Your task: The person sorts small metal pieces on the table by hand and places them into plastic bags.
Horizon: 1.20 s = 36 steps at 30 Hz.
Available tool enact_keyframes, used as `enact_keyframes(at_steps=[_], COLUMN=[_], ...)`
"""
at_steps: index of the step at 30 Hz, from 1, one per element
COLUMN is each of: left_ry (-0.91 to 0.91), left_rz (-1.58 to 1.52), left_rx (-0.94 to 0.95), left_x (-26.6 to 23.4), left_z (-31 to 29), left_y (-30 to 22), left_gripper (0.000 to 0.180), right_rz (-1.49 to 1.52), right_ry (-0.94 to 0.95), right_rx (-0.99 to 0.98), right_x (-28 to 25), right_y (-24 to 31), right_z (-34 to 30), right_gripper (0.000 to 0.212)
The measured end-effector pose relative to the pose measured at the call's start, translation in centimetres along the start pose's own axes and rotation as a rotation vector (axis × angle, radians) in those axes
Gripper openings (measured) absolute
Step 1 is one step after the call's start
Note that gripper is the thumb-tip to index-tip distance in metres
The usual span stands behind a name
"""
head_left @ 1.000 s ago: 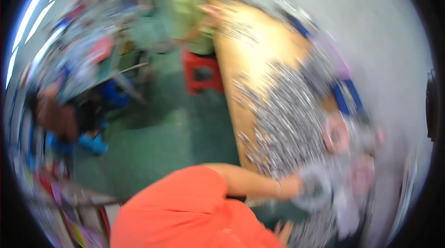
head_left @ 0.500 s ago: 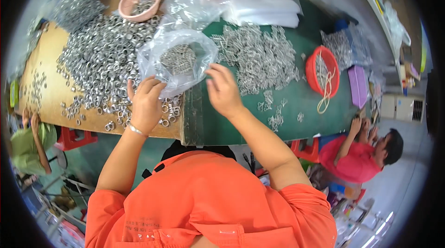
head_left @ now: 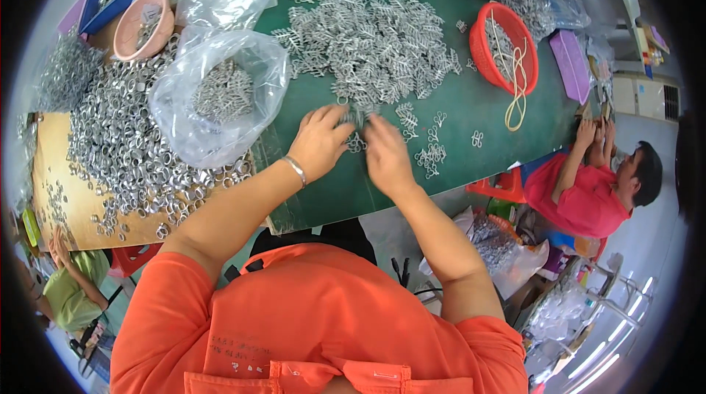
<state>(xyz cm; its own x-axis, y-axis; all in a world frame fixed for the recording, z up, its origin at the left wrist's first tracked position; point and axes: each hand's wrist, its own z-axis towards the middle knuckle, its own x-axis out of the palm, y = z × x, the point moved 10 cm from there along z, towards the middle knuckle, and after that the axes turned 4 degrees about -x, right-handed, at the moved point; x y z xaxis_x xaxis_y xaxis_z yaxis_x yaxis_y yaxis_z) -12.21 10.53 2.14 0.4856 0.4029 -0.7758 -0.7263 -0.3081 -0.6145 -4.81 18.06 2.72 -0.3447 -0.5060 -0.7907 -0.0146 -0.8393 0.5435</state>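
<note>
A heap of small silver branch-shaped metal pieces lies on the green table top. At its near edge both hands work close together over a few of these pieces. My left hand, with a bracelet at the wrist, curls its fingers round some of them. My right hand is beside it, its fingertips smeared by motion at the same pieces. To the left of my hands stands an open clear plastic bag with similar metal pieces in it. Neither hand touches the bag.
Silver rings are heaped on the wooden table part at left. Behind them stand a pink bowl and a blue tray. A red basket with a cord and a purple tray stand at right. Two people sit at either side.
Both hands have left the plastic bag and come to the near edge of the metal-piece heap, closer together. The view has shifted to the right.
</note>
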Motion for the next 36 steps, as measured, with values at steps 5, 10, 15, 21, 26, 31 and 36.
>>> enact_keyframes(at_steps=[5,10,15,21,26,31,36], left_ry=[0.094,-0.084,-0.023,0.127,0.1,0.049,-0.141], left_rz=[-0.051,-0.061,0.101,-0.235,-1.122,-1.22,-1.431], left_rx=[0.027,0.005,-0.145,-0.435,-0.979,-0.986,-1.076], left_x=[1.2,-1.2,1.6,3.4,5.3,4.8,2.8], left_z=[-3.1,-1.2,2.0,1.6,-1.1,-2.2,-2.9], left_y=[-0.7,-2.3,-1.1,1.2,3.0,3.5,4.3], left_gripper=[0.029,0.022,0.024,0.025,0.024,0.028,0.032], right_rz=[0.053,0.069,1.422,0.987,0.39,0.019,0.371], right_ry=[-0.113,-0.169,-0.405,-0.09,0.122,-0.16,-0.105], right_rx=[0.136,0.363,0.739,0.78,0.294,0.253,0.461], right_x=[-3.0,-5.0,-3.7,-3.1,-1.8,-5.0,-3.9], right_y=[-5.2,-10.7,-15.8,-14.9,-8.0,-9.2,-12.9], right_z=[-1.9,-1.4,-4.8,-3.0,-0.3,1.1,0.6], right_gripper=[0.028,0.017,0.017,0.015,0.016,0.02,0.015])
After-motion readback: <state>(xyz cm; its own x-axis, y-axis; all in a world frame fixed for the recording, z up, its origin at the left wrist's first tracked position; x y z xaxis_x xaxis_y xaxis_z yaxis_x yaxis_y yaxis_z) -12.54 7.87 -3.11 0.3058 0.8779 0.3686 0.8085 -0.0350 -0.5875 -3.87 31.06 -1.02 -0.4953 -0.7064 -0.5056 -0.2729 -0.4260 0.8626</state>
